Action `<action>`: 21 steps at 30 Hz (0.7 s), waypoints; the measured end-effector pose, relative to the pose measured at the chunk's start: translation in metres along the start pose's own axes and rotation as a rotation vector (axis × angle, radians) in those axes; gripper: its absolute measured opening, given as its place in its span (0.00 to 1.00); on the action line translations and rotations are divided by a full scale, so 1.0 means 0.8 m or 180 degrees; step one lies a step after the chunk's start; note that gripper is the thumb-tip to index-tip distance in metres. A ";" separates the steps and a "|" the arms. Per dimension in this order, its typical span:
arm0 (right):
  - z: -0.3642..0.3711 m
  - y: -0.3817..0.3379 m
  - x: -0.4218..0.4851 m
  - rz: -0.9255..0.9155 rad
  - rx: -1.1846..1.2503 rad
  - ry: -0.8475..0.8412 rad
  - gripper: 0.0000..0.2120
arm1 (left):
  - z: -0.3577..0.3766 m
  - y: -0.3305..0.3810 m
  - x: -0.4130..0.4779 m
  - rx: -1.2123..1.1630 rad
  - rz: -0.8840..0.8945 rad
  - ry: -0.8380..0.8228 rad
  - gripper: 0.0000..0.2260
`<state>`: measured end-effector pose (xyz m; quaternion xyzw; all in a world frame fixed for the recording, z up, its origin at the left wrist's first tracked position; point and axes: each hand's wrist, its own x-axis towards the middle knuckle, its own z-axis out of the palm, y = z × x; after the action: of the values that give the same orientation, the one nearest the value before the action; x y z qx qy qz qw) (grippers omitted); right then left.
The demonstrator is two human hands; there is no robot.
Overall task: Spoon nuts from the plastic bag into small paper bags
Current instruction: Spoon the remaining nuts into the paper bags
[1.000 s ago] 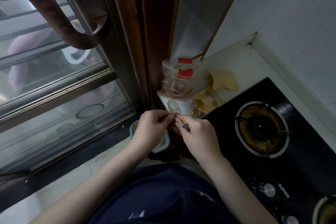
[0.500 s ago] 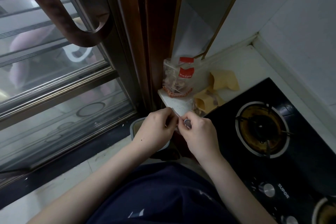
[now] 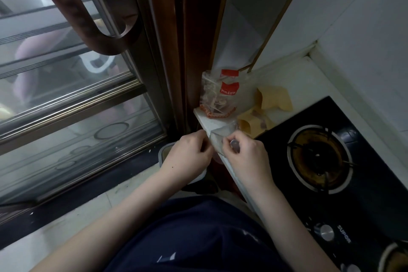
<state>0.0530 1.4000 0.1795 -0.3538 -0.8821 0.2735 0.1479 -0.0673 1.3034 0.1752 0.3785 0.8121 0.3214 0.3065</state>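
**Both hands pinching a clear plastic bag at the counter edge**

Left hand (image 3: pixel 189 152) curled, fingertips gripping the left side of a small clear plastic bag (image 3: pixel 218 139). Right hand (image 3: pixel 245 157) clamped on the right side of the same bag, with something small, rounded and metallic (image 3: pixel 234 144) tucked under the thumb; hard to say for sure it's a spoon. Bag held right at the front corner of the white counter (image 3: pixel 309 86), just over the edge.

Further back in the corner, against the wooden door frame: a taller clear bag with red labels (image 3: pixel 220 97), standing upright. Two small tan paper bags beside it, one (image 3: pixel 274 99) lying near the wall, the other (image 3: pixel 254 125) closer, open mouth facing forward, touching the edge of the black gas stove (image 3: pixel 364 183). Contents of the paper bags too dim to make out properly. Grey-rimmed bin (image 3: pixel 164 152) on the floor below the left hand.
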 end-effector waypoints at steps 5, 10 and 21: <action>0.006 0.001 -0.001 0.0151 -0.0166 -0.0194 0.08 | -0.003 0.005 0.001 0.0208 -0.0059 0.0079 0.10; -0.001 0.007 0.006 0.0431 0.0282 0.0159 0.12 | -0.009 0.009 0.001 0.1021 0.0090 0.0411 0.11; -0.002 0.002 0.017 0.1197 0.2473 -0.0392 0.18 | 0.000 0.002 0.009 0.0092 0.1266 0.0002 0.37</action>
<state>0.0455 1.4112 0.1808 -0.4094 -0.6411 0.6279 0.1648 -0.0704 1.3104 0.1745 0.5357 0.7260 0.3641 0.2312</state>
